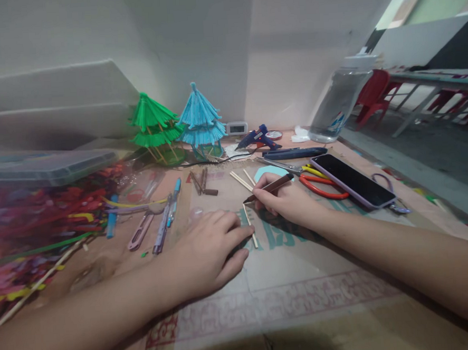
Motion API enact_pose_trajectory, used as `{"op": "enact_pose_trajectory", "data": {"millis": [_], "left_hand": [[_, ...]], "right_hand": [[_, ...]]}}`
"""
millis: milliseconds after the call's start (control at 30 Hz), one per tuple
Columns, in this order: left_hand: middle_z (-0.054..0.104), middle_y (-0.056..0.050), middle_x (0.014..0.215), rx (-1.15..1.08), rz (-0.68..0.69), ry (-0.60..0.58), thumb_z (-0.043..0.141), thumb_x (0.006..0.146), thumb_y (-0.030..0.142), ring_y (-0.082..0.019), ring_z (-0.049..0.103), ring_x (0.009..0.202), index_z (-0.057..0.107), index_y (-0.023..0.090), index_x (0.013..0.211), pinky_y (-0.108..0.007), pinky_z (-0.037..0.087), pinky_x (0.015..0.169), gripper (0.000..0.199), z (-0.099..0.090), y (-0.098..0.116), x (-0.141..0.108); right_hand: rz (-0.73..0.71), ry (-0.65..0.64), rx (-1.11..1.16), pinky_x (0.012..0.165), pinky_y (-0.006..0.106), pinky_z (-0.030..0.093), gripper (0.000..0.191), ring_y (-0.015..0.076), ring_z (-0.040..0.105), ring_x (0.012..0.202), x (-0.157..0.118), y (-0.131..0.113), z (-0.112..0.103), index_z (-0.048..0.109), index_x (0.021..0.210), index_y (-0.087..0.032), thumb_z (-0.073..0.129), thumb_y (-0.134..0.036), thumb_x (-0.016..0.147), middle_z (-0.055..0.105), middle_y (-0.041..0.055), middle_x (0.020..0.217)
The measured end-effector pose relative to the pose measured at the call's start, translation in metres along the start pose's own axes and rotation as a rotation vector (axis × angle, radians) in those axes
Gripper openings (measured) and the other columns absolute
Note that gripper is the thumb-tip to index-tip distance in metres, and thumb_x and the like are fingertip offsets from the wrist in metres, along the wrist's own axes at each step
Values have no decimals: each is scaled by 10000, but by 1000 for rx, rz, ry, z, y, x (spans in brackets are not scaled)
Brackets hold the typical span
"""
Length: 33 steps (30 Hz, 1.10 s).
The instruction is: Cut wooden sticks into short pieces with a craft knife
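My right hand (278, 196) is closed around a brown marker (281, 182), its tip touching the upper end of a thin pale wooden stick (249, 222). My left hand (216, 244) rests on the board with its fingers stretched out, the index fingertip lying on that same stick. Above the marker tip, several more pale sticks (240, 181) lie partly behind my right hand. To the left are several dark brown sticks (197, 183) and a brown marker cap (211, 192). A printed cardboard sheet (289, 298) lies under both hands.
Green (155, 124) and blue (201, 119) pavilion models stand at the back, near a glue gun (257, 137). Right of my hand lie red-handled scissors (324, 186) and a phone (353, 181). Pens (174, 200), a pink cutter (140, 231) and colourful scraps (42, 223) fill the left.
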<state>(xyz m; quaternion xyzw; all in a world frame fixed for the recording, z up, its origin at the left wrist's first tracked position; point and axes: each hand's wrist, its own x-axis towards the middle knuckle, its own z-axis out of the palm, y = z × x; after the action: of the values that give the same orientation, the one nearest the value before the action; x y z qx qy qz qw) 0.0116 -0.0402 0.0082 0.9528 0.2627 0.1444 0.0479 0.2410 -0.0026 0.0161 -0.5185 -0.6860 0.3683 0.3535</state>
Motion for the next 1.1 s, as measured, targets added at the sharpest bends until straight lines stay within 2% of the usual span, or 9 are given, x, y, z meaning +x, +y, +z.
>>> {"op": "enact_pose_trajectory", "data": {"millis": [733, 933, 1100], "left_hand": [[623, -124, 1089, 13, 7, -2, 449, 1015, 323, -294, 603, 1016, 637, 193, 1265, -488, 516, 875, 339, -1, 0, 1], [619, -119, 1085, 15, -2, -5, 448, 1015, 325, -292, 601, 1010, 632, 198, 1267, -489, 516, 872, 337, 0, -1, 0], [618, -116, 1085, 19, -3, -10, 448, 1015, 325, -292, 598, 1018, 633, 204, 1271, -487, 509, 880, 338, 0, 0, 0]], "right_hand": [[-3, -2, -11, 445, 216, 369, 122, 87, 467, 457, 0, -1, -2, 531, 858, -206, 580, -309, 900, 668, -14, 667], [40, -37, 50, 451, 217, 383, 125, 99, 497, 470, 0, -1, -1, 525, 812, -210, 593, -290, 881, 656, -18, 620], [11, -16, 47, 443, 224, 369, 130, 96, 482, 458, -1, -1, 0, 534, 847, -210, 590, -317, 896, 666, -19, 655]]}}
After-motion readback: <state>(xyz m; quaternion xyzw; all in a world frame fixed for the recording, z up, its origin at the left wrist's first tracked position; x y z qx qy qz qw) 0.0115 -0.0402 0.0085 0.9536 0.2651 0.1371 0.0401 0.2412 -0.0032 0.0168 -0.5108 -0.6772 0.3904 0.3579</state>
